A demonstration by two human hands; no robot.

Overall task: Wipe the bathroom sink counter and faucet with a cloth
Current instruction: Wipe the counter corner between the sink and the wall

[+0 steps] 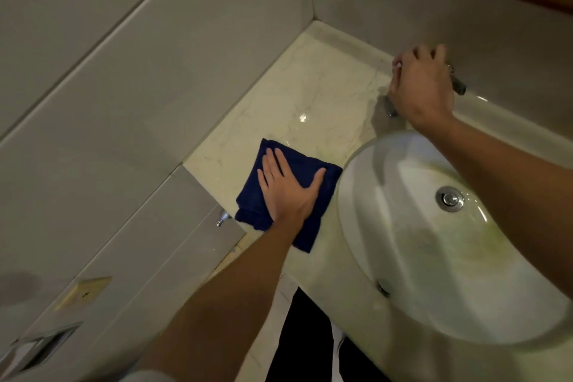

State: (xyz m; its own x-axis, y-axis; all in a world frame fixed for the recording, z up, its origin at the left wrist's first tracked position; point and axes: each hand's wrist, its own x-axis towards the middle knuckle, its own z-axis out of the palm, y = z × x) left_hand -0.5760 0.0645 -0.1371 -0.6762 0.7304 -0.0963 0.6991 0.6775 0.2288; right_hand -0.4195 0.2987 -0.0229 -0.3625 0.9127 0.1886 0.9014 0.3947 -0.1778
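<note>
The left hand is lying open and flat on the folded dark blue cloth, on the pale marble worktop just beside the white oval sink. The right hand is closing over the chrome faucet, far from the cloth.

Folded dark-blue cloth lies flat on marble counter beside sink.

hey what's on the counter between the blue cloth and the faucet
Nothing: in the head view, the stretch of counter between the blue cloth under the left hand and the faucet at the right hand is bare marble.
</note>
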